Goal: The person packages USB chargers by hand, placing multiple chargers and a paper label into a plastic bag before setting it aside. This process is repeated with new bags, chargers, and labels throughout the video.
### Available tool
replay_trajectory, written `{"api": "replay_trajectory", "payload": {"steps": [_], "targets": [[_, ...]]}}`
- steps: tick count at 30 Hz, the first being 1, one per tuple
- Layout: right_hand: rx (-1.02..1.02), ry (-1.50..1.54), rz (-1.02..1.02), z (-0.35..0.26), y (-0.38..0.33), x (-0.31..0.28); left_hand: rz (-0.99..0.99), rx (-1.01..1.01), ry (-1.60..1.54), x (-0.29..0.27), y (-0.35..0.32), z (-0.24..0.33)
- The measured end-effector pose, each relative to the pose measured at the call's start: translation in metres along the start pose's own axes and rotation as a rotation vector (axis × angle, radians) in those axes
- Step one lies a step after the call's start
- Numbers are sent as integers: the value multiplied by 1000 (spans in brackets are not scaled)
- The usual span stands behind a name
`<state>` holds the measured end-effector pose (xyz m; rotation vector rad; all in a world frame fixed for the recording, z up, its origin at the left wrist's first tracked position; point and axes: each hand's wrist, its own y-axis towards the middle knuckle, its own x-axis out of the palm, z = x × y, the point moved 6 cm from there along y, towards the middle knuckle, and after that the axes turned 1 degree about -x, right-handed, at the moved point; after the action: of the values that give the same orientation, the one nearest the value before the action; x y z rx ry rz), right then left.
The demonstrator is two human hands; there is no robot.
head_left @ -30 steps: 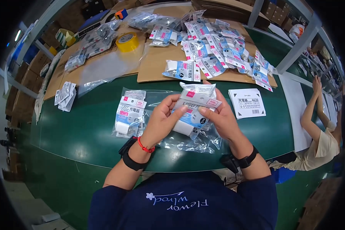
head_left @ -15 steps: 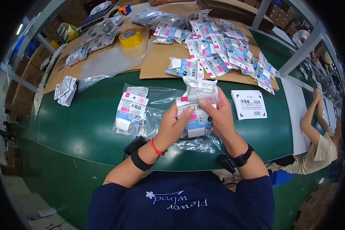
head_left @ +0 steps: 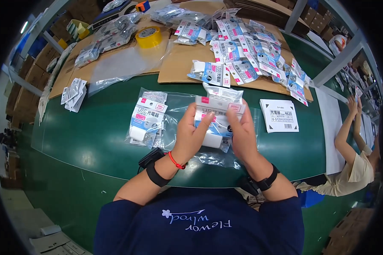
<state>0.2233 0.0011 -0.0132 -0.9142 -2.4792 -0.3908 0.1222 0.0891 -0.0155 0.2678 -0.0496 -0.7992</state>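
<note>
Both my hands hold a small stack of white charger packets [head_left: 217, 111] with pink and blue labels, above a clear plastic bag [head_left: 212, 155] lying on the green table [head_left: 93, 136]. My left hand [head_left: 191, 134] grips the stack's left side with its thumb on the front. My right hand [head_left: 241, 129] grips the right side. A filled clear bag of similar packets [head_left: 147, 119] lies just left of my left hand.
A stack of white label sheets [head_left: 279, 115] lies to the right. Many loose packets [head_left: 242, 51] cover brown cardboard [head_left: 178, 63] at the back, beside a yellow tape roll [head_left: 148, 36]. Another person [head_left: 353, 157] reaches over the table's right end. Small paper stack [head_left: 74, 94] at left.
My hands have brought the packet stack slightly lower and squared it up, with the view shifting a little closer over the table.
</note>
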Motion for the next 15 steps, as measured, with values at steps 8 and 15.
{"api": "replay_trajectory", "payload": {"steps": [8,15], "targets": [[-141,-334,-42,-17,-9,-17,-5,-69,-229,21,-4,3],[-124,-220,475,-73,5,-141,-382,106,621,57,-8,21]]}}
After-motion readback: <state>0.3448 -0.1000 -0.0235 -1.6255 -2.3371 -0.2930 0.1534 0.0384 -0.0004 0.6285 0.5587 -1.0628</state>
